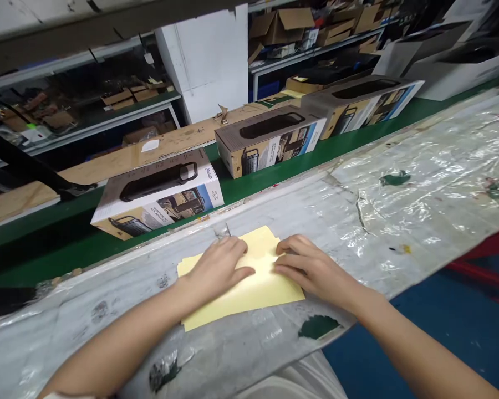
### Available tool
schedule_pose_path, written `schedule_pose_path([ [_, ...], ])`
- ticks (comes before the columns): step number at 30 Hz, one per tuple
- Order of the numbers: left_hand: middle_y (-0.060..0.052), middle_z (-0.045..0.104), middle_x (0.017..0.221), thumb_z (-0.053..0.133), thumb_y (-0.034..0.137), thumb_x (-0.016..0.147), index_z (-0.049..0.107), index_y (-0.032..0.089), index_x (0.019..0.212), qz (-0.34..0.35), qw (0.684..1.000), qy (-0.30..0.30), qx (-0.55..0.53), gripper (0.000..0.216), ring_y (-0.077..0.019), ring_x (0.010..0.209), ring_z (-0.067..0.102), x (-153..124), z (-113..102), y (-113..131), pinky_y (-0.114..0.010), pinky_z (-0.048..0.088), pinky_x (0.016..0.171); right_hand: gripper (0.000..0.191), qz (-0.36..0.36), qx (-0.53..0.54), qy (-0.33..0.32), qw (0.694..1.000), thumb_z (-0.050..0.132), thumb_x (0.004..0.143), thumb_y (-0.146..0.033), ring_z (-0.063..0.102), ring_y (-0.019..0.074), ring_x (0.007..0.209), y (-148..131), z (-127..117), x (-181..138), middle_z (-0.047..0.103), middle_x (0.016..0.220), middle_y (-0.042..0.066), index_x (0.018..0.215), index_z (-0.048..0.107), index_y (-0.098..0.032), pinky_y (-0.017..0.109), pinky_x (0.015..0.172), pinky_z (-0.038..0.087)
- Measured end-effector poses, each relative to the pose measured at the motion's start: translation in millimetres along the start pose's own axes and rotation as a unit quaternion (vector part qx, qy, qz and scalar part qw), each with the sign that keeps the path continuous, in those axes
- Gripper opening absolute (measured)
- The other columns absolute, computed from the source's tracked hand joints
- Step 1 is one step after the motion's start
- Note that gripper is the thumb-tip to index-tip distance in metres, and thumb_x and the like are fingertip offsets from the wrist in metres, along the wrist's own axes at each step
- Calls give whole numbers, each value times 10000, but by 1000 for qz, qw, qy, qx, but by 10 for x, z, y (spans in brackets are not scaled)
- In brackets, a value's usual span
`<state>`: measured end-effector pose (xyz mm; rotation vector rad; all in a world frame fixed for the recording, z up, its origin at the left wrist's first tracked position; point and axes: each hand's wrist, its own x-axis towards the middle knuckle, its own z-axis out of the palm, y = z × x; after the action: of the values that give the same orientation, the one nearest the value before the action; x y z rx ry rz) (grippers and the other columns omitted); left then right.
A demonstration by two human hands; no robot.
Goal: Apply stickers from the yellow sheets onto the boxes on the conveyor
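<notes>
A stack of pale yellow paper sheets (249, 291) lies on the plastic-covered bench (399, 194) in front of me. My left hand (218, 269) rests flat on the sheets' left part, fingers stretched out toward the middle. My right hand (311, 269) lies on the right part, fingers extended and pressing on the top sheet near its centre. The fingertips of both hands nearly meet. Neither hand grips anything.
Behind the bench runs a green conveyor belt (66, 238) carrying printed product boxes: the nearest box (160, 194), a second box (270, 141) and a third box (360, 105). Shelves with cardboard cartons (283, 25) stand beyond. A blue floor (441, 332) shows at right.
</notes>
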<state>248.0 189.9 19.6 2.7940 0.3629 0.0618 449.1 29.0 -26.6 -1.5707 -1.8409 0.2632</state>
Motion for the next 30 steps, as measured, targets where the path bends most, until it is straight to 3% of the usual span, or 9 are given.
schedule_pose_path([
  [5,-9,626,949,747,377,919,541,195,847,-16,996,46,-79,284,-204,918,575,-219,365,-154,-336,428,815,278,-69,19,-67,995,459,1053,-207,602,248,965,102,56,533,657,1013,105,1060,737,-192,385,846,528],
  [9,1,617,930,737,320,932,543,197,825,15,993,61,-100,253,-198,905,563,-240,400,-173,-327,408,812,197,-75,34,-150,985,560,995,-143,626,231,939,225,122,785,658,960,83,977,754,-170,351,865,521],
  [14,-1,613,912,701,281,952,562,201,818,14,991,66,-113,209,-204,885,571,-241,453,-180,-326,415,786,115,-80,27,-198,977,675,949,-145,637,191,900,289,111,866,647,923,47,882,760,-181,281,871,512],
  [19,4,622,896,653,281,965,590,221,810,3,989,69,-130,177,-204,861,598,-216,465,-198,-329,438,770,47,-80,7,-181,980,751,918,-200,638,185,938,345,114,854,639,1006,54,951,782,-189,268,901,506],
  [25,8,628,865,606,317,970,583,244,795,-10,987,75,-141,191,-202,824,611,-219,464,-204,-315,470,745,42,-107,11,-185,977,771,900,-205,634,175,926,389,144,851,642,976,53,888,789,-169,258,933,502],
  [30,-1,635,852,546,432,1000,587,261,799,-21,986,70,-147,268,-205,766,620,-223,510,-252,-305,492,681,210,-94,5,-154,984,746,934,-281,615,183,1045,457,207,769,635,1144,89,1120,788,-192,284,998,485],
])
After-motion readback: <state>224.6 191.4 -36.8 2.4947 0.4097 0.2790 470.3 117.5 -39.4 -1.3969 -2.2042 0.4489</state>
